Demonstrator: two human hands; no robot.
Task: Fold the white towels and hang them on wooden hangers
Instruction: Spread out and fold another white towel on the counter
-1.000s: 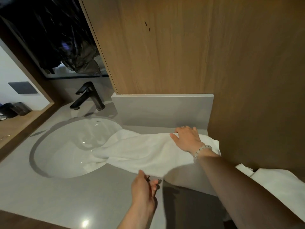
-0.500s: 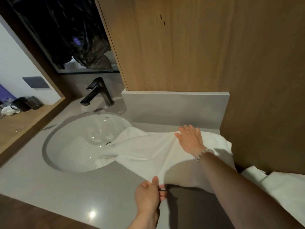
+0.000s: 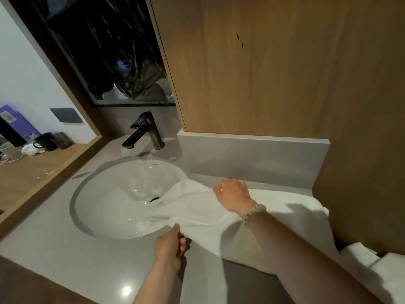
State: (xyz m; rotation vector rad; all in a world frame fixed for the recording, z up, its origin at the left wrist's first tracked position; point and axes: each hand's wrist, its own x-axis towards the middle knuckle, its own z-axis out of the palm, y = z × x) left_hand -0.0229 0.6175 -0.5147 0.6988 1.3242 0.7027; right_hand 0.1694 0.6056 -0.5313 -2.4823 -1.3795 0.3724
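On grey counter [image 3: 65, 249]: white towel [image 3: 197, 216], long axis left to right, left end sagging into sink [image 3: 105, 205], right end by the wall. Right hand [image 3: 232, 195] on its far edge, fingertips hidden, grip unclear. Left hand [image 3: 169, 244], nearer, fingers pinching the near edge. Hangers unseen; second towel [image 3: 390, 273] cut off at right.

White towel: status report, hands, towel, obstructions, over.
Left hand pinches near edge; right hand holds far edge. White towel spread on counter, one end sagging into sink.
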